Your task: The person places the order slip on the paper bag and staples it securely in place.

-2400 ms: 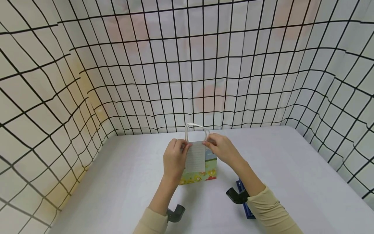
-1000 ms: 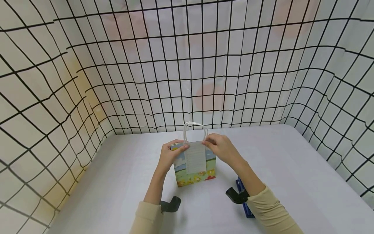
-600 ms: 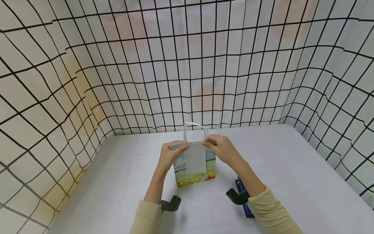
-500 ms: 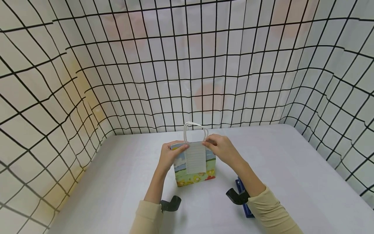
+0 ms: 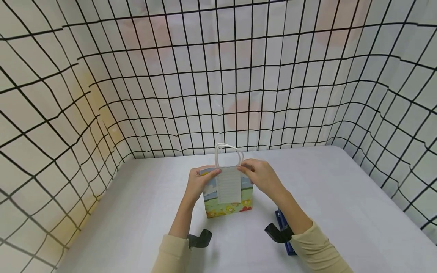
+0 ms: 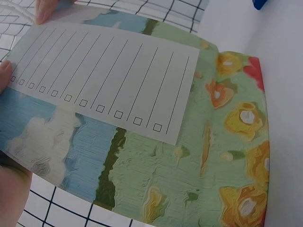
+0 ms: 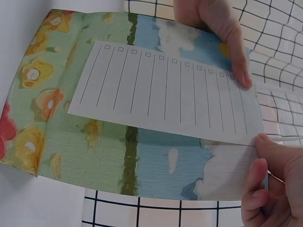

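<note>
A small gift bag (image 5: 212,209) with a painted sky, meadow and flower print stands upright on the table, its white cord handles (image 5: 216,155) raised. Flat against its front, at the top edge, lies a white checklist sheet (image 5: 228,186) with ruled lines and small checkboxes. My left hand (image 5: 197,182) grips the bag's top left, thumb on the sheet's upper left corner and fingers behind. At the upper right corner, my right hand (image 5: 262,177) pinches the sheet and bag edge between thumb and fingers. The right wrist view shows the sheet (image 7: 165,90) lying close along the bag front.
A long blue object (image 5: 290,248) lies on the white table (image 5: 136,227), partly hidden under my right forearm. Black wrist cameras (image 5: 202,239) jut from both wrists. Black grid netting over white sheeting walls the table at the back and sides.
Since the earliest frame, my left hand has shifted left from pinching the sheet's corner to gripping the bag's top edge with thumb spread. Over the last second, both hands hold nearly still.
</note>
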Available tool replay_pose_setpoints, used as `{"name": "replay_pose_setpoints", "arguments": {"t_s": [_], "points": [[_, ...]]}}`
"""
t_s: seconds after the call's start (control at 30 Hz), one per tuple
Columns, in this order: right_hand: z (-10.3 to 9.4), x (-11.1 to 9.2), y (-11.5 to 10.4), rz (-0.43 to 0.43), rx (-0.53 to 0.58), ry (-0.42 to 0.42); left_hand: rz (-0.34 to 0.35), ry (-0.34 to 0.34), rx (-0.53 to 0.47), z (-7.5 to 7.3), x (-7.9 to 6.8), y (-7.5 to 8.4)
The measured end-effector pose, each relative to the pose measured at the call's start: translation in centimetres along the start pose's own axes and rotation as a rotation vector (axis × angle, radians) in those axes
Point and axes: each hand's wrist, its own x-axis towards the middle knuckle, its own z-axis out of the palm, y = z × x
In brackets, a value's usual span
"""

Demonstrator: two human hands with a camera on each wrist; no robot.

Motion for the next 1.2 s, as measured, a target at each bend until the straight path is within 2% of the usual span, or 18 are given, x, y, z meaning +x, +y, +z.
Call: {"name": "replay_pose_setpoints", "arguments": {"t_s": [0.2, 0.43, 0.8, 1.0, 1.2], "points": [[-0.4, -0.4, -0.1, 0.004, -0.051, 0.049, -0.011, 0.013, -0.004, 0.1, 0.0, 0.0], [-0.7, -1.4, 0.5, 0.028, 0.051, 0.089, -0.012, 0.021, -0.016, 0.1, 0.1, 0.0], [-0.4, -3.2, 1.5, 0.005, 0.058, 0.215, 0.005, 0.004, -0.022, 0.0, 0.2, -0.3], [0.0, -4.5, 1.8, 0.050, 0.111, 0.228, 0.005, 0.004, -0.027, 0.1, 0.1, -0.2], [0.4, -6.1, 2.6, 0.116, 0.109, 0.213, 0.002, 0.006, -0.022, 0.0, 0.0, -0.2]]}}
